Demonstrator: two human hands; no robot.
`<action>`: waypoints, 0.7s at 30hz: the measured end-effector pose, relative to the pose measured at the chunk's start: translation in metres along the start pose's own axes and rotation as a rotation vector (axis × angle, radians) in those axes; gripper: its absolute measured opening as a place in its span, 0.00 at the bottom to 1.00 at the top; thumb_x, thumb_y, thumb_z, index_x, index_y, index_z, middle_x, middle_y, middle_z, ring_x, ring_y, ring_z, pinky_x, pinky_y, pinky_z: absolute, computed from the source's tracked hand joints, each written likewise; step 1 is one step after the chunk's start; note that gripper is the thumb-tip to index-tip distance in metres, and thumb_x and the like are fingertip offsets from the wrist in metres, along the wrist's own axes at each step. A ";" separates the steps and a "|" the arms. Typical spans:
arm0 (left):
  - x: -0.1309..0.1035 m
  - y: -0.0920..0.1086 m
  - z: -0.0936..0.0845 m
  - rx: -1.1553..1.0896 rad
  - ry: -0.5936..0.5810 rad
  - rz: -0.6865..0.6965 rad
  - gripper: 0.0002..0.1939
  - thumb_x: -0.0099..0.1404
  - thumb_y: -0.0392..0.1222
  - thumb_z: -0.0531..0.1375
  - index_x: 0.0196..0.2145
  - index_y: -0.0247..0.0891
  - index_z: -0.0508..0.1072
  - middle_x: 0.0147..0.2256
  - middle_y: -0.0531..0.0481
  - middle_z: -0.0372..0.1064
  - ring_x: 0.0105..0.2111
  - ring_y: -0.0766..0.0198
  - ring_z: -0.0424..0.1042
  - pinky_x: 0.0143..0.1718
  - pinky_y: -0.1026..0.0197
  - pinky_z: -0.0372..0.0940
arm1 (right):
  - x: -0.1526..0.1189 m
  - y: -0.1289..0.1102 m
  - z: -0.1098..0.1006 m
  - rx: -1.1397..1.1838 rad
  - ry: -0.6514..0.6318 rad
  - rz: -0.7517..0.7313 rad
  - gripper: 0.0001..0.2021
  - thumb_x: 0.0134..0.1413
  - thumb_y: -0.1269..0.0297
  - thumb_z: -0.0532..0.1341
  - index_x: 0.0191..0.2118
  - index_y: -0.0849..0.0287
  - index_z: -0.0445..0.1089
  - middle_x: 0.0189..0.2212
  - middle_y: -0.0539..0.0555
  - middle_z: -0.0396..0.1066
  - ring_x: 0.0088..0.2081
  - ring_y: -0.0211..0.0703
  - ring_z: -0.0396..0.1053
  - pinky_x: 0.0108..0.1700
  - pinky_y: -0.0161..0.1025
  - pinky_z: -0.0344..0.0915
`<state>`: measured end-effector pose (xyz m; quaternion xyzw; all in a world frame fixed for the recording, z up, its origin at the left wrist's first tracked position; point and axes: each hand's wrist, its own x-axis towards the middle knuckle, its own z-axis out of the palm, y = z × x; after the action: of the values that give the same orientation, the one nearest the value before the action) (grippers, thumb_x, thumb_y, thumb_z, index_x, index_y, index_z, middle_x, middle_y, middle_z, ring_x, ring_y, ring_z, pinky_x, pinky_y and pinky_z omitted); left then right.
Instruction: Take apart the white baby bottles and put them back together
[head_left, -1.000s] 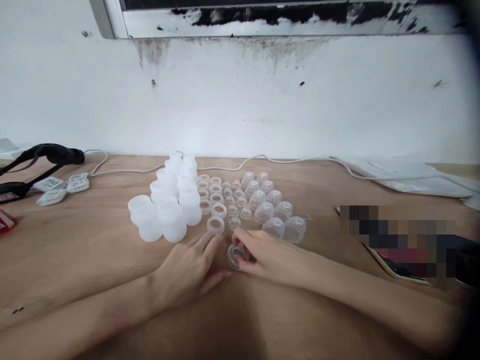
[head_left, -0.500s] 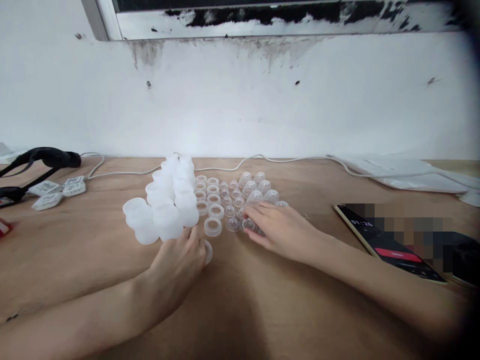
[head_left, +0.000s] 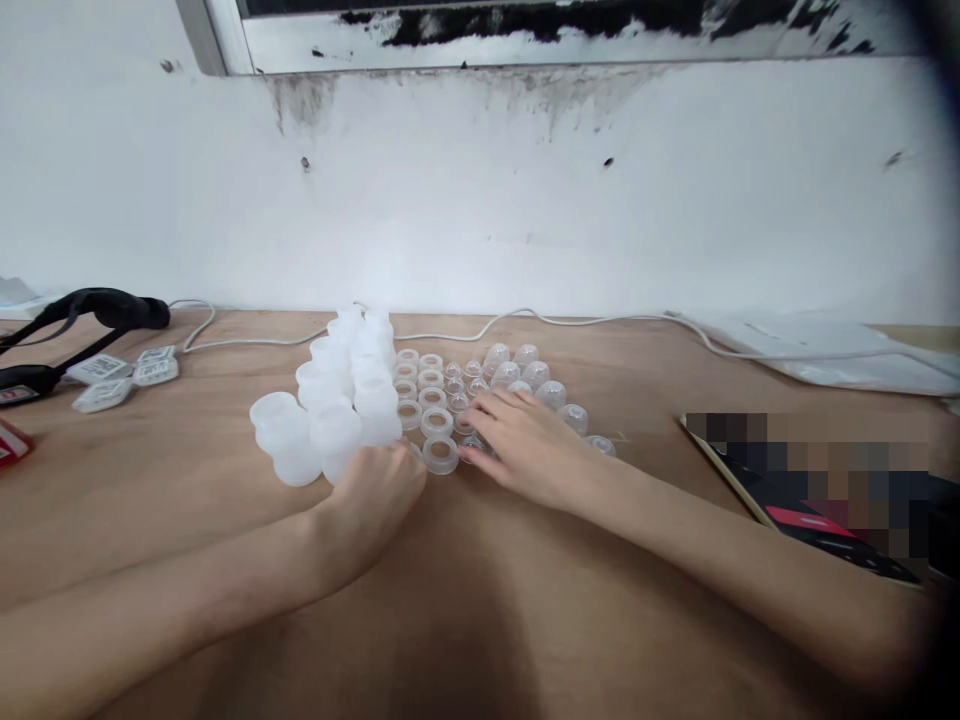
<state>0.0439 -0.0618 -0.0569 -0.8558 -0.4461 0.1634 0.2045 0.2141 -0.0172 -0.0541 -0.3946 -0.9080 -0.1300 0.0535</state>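
My left hand (head_left: 384, 485) is curled in front of the white translucent bottles (head_left: 337, 435). Its fingers are closed on a ring at the near end of the left ring column; most of that ring is hidden. Beside it lies the nearest ring (head_left: 440, 455) of the right column. My right hand (head_left: 529, 440) bends over the small clear teats, thumb and fingers around a teat (head_left: 472, 446) in the front row, partly covered. Farther back, more teats (head_left: 453, 371) stand in rows. Clear dome caps (head_left: 552, 395) stand to the right, some behind the right hand.
A phone (head_left: 810, 520) lies at the right, beside my forearm. White cable (head_left: 577, 320) runs along the wall. A plastic bag (head_left: 817, 350) is at the back right. Black straps (head_left: 112, 305), small white packets (head_left: 105, 390) and a red object (head_left: 11, 443) sit at the left.
My left hand has moved forward and right with the ring, to the end of the ring column. My right hand has shifted left onto the front teats, uncovering more dome caps.
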 end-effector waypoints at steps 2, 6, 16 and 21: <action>-0.001 -0.002 -0.001 0.000 0.023 -0.011 0.12 0.49 0.22 0.51 0.30 0.32 0.68 0.25 0.45 0.62 0.22 0.61 0.63 0.16 0.65 0.51 | 0.009 -0.003 0.003 0.079 0.017 -0.058 0.14 0.53 0.60 0.51 0.39 0.65 0.65 0.38 0.59 0.63 0.42 0.47 0.59 0.43 0.42 0.54; -0.002 -0.024 -0.017 -0.038 0.235 -0.082 0.12 0.53 0.29 0.53 0.37 0.32 0.66 0.32 0.43 0.62 0.31 0.57 0.63 0.23 0.63 0.56 | 0.025 -0.004 0.012 0.155 0.014 -0.126 0.13 0.52 0.61 0.51 0.39 0.65 0.65 0.37 0.57 0.64 0.41 0.45 0.60 0.44 0.42 0.53; 0.007 -0.071 -0.024 0.070 0.208 -0.162 0.13 0.60 0.42 0.52 0.40 0.33 0.67 0.38 0.43 0.63 0.39 0.54 0.62 0.39 0.55 0.54 | 0.041 -0.002 0.007 0.188 0.005 -0.144 0.14 0.53 0.62 0.50 0.40 0.64 0.66 0.38 0.58 0.65 0.41 0.45 0.61 0.46 0.42 0.51; 0.005 -0.072 -0.019 0.054 0.227 -0.178 0.11 0.59 0.38 0.52 0.39 0.34 0.68 0.37 0.45 0.65 0.39 0.55 0.63 0.39 0.56 0.54 | 0.052 -0.005 0.014 0.214 0.012 -0.235 0.15 0.54 0.61 0.48 0.42 0.64 0.65 0.37 0.57 0.67 0.42 0.44 0.62 0.50 0.46 0.45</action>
<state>0.0049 -0.0241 -0.0049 -0.8201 -0.4897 0.0585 0.2903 0.1747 0.0196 -0.0584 -0.2769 -0.9563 -0.0402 0.0851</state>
